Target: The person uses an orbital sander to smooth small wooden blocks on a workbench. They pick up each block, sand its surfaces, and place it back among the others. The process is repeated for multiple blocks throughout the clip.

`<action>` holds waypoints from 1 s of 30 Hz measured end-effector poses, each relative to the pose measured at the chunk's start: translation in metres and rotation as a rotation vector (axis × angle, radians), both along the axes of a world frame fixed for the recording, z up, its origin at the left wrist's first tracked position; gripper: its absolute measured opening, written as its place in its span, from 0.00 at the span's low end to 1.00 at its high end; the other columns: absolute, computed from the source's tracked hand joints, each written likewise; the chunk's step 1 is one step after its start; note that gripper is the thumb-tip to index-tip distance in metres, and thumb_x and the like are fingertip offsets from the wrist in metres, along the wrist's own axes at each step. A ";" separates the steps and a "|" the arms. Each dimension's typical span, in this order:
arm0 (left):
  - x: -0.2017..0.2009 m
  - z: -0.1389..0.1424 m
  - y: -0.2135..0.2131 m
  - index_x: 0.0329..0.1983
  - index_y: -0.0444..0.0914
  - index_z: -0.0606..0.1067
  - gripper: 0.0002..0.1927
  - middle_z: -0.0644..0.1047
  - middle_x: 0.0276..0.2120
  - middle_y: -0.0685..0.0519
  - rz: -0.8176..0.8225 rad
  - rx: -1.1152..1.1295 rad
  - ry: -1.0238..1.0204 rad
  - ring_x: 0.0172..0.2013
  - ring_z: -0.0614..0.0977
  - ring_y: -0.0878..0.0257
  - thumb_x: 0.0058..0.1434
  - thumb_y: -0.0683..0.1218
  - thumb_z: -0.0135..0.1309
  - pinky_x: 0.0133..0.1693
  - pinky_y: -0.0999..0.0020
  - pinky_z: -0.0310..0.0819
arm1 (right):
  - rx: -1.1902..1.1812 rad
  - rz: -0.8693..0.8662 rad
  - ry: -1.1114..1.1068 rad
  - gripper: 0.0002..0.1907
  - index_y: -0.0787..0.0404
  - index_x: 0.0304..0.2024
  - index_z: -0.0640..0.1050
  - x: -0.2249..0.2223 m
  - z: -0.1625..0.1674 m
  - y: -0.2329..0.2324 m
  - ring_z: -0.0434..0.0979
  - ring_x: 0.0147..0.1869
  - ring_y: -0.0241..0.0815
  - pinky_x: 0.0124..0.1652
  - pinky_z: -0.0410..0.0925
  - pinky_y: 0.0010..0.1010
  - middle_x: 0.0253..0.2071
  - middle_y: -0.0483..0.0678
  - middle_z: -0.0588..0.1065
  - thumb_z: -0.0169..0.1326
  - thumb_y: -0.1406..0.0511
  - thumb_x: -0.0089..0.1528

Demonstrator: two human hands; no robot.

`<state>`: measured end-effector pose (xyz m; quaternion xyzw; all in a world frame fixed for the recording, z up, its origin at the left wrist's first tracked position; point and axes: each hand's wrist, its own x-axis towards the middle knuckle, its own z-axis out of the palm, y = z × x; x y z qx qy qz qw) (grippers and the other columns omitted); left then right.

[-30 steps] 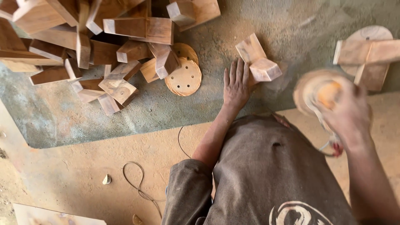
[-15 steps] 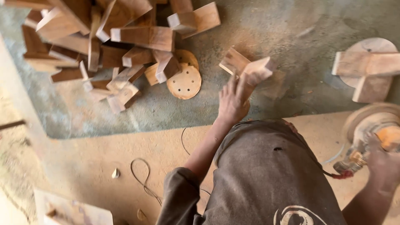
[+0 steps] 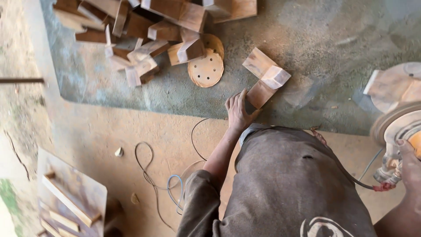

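Pickup step: left hand (image 3: 239, 110) fingers pinch near end of angled wood block (image 3: 265, 79) on the floor. Right hand (image 3: 410, 163) wrapped around sander (image 3: 401, 131), far right. Next likely: bring block and sander together.

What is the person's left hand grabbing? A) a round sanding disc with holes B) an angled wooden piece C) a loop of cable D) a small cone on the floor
B: the left hand grips the lower end of the angled wooden piece, while the sanding disc lies apart beside the wood pile.
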<state>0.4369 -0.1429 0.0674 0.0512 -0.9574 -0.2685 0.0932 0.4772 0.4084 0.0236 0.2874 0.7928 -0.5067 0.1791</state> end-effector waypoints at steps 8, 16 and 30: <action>-0.035 0.043 0.052 0.72 0.34 0.56 0.52 0.71 0.59 0.45 0.106 0.102 0.415 0.60 0.74 0.49 0.51 0.54 0.72 0.64 0.51 0.67 | -0.004 0.081 -0.029 0.26 0.68 0.56 0.72 -0.028 0.036 -0.026 0.73 0.46 0.44 0.45 0.67 0.38 0.46 0.50 0.74 0.59 0.52 0.71; -0.075 0.047 0.077 0.72 0.37 0.57 0.52 0.70 0.61 0.43 0.147 0.153 0.384 0.61 0.73 0.48 0.50 0.54 0.72 0.64 0.51 0.68 | 0.688 0.478 0.455 0.39 0.72 0.62 0.73 -0.032 0.149 -0.085 0.79 0.56 0.56 0.52 0.73 0.45 0.57 0.64 0.77 0.77 0.64 0.54; -0.108 0.009 0.121 0.72 0.45 0.62 0.32 0.70 0.63 0.50 0.039 0.044 0.278 0.61 0.71 0.57 0.67 0.50 0.58 0.63 0.57 0.63 | 0.259 0.396 0.559 0.44 0.74 0.68 0.63 -0.037 0.083 -0.035 0.77 0.62 0.48 0.61 0.71 0.36 0.57 0.61 0.72 0.72 0.64 0.58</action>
